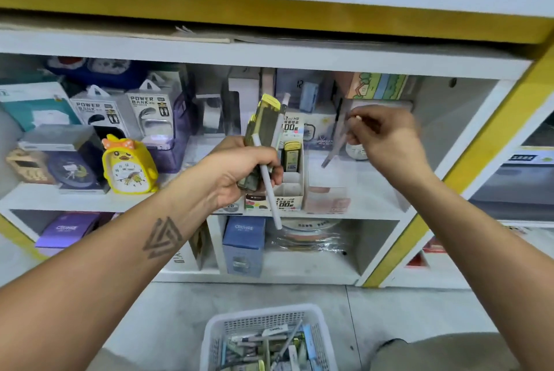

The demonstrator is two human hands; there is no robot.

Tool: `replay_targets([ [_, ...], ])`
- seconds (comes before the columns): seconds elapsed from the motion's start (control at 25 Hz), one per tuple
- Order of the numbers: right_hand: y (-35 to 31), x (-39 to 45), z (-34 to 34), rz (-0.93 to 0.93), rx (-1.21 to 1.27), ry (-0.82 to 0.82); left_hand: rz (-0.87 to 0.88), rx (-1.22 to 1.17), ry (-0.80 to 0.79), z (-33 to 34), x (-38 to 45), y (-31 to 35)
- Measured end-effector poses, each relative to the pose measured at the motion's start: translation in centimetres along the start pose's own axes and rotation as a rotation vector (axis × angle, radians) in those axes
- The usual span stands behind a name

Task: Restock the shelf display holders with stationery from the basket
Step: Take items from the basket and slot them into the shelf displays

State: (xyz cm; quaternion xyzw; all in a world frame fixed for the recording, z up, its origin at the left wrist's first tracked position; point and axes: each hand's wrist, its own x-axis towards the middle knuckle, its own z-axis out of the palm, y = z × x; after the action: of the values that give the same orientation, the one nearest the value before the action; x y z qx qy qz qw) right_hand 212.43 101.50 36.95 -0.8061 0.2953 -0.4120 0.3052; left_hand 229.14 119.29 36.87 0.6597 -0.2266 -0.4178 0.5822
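Grip: our left hand (239, 172) clutches yellow-capped lead cases (262, 127) plus a white pen (268, 187); right hand (380, 136) pinches a blurred grey pencil (334, 145) | Place: both just above the white card display holder (289, 187); white mesh basket (266, 337) well below it | Risk: we judge the crowded left fist could drop the pen; the pencil may miss its slot

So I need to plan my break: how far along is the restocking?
Partly done. One yellow lead case already stands in the white display holder. The left hand grips more cases plus a white pen; the right hand pinches a pen. The basket still holds plenty.
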Motion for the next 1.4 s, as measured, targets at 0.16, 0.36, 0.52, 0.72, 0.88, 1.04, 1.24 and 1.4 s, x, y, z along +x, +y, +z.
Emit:
replay_targets([
  [0.16,0.8,0.2,0.9,0.001,-0.092,-0.029,0.001,0.019,0.047,1.6,0.1,-0.9],
  [0.36,1.5,1.4,2.6,0.043,-0.206,0.004,-0.014,-0.012,0.031,1.5,1.4,-0.6],
  [0.52,1.6,2.0,4.2,-0.021,-0.211,0.02,-0.034,-0.013,0.013,1.4,2.4,-0.7],
  [0.72,2.0,2.1,5.4,-0.128,-0.322,-0.064,-0.036,-0.016,-0.011,1.2,3.1,-0.7],
  [0.88,2.2,2.2,5.5,-0.148,-0.317,-0.075,-0.026,0.006,-0.025,1.2,2.9,-0.7],
  [1.04,2.4,2.2,6.2,-0.166,-0.315,-0.097,-0.022,0.0,-0.02,1.0,2.4,-0.8],
  [1.24,2.8,1.9,6.8,-0.149,-0.522,-0.323,-0.029,0.0,-0.026,0.5,2.2,-0.8],
  [1.4,1.9,0.8,5.5,-0.051,-0.51,-0.414,-0.029,0.002,-0.016,0.2,1.8,-0.6],
])
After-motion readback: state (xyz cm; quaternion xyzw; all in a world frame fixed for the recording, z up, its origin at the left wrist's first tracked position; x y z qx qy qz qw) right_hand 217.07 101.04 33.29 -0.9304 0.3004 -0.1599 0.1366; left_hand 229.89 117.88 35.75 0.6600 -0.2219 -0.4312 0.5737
